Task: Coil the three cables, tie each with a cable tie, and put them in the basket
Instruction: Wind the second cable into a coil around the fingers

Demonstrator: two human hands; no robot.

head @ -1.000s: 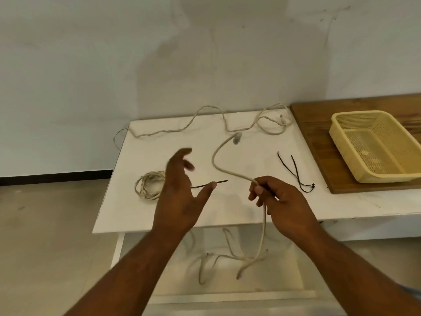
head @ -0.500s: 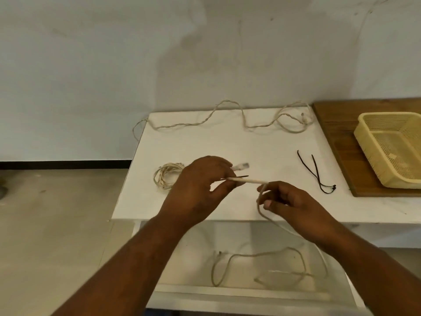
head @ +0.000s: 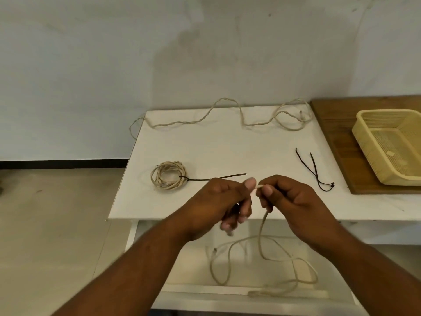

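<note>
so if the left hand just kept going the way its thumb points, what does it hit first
The right hand: the left hand points rightward at it, with only a short bit of cable pinched between them. Depth looks matched, though one view can't confirm.

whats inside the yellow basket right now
No cable is in the basket: only its mesh floor shows, with a few pale patches on it. The basket's right end runs past the picture's edge, so that part cannot be checked.
</note>
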